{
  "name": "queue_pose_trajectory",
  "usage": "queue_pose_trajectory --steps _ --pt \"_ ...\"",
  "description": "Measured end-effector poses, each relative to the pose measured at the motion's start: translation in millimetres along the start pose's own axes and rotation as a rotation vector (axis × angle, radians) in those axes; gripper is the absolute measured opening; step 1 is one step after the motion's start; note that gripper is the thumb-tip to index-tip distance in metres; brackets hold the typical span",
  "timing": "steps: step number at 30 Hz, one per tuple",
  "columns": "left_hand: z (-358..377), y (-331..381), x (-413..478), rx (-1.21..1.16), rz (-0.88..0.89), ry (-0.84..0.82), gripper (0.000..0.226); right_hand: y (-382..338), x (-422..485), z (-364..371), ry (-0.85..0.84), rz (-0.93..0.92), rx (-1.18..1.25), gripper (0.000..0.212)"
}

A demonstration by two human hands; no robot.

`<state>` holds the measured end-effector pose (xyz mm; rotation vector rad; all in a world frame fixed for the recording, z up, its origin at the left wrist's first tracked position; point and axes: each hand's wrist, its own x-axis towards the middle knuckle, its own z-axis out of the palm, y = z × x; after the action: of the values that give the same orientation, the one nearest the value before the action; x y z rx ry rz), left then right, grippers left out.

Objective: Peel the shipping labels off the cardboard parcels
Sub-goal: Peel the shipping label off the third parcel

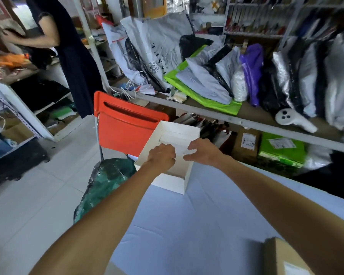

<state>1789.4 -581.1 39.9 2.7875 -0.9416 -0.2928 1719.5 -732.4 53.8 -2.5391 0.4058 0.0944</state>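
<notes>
A white open-topped cardboard box [172, 183] stands at the far corner of the table covered in pale blue cloth [187, 225]. Both my hands are over its opening. My left hand [161, 156] has its fingers curled down inside the box. My right hand [202, 150] pinches a thin whitish sheet, possibly a label [182, 150], between the two hands. A brown cardboard parcel [282, 257] with a white label [295, 268] lies at the near right edge of the table.
An orange chair [125, 126] stands just beyond the box. A dark green bag [105, 181] sits on the floor at the table's left. A long shelf [236, 120] with mailer bags runs behind; parcels lie under it. A person in dark clothes [72, 56] stands far left.
</notes>
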Motion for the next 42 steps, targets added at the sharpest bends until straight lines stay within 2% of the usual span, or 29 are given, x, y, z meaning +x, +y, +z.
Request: queue_pose_trajectory --steps 11,17,25,32,38,42 --pt "20.9 122.5 -15.1 0.003 0.182 -0.072 0.026 78.3 -83.5 -44.6 0.014 0.095 -0.108 0.06" --pt "43.4 215.3 -52.9 -0.009 0.23 -0.058 0.021 145.7 -165.5 -77.0 0.038 0.17 -0.132 0.061" --pt "100.8 334.5 -113.3 -0.036 0.306 -0.148 0.02 242.2 -278.7 -97.9 -0.032 0.327 -0.162 0.066" --pt "137.9 336.9 -130.5 -0.088 0.256 -0.238 0.017 270.5 -316.2 -74.9 -0.056 0.391 -0.117 0.067" --pt "164.3 319.1 -140.0 -0.316 0.157 -0.287 0.021 279.6 -323.3 -48.3 -0.085 0.408 -0.109 0.062" --pt "190.2 292.9 -149.1 -0.394 0.12 -0.323 0.021 286.0 -328.4 -23.3 -0.138 0.481 -0.074 0.059"
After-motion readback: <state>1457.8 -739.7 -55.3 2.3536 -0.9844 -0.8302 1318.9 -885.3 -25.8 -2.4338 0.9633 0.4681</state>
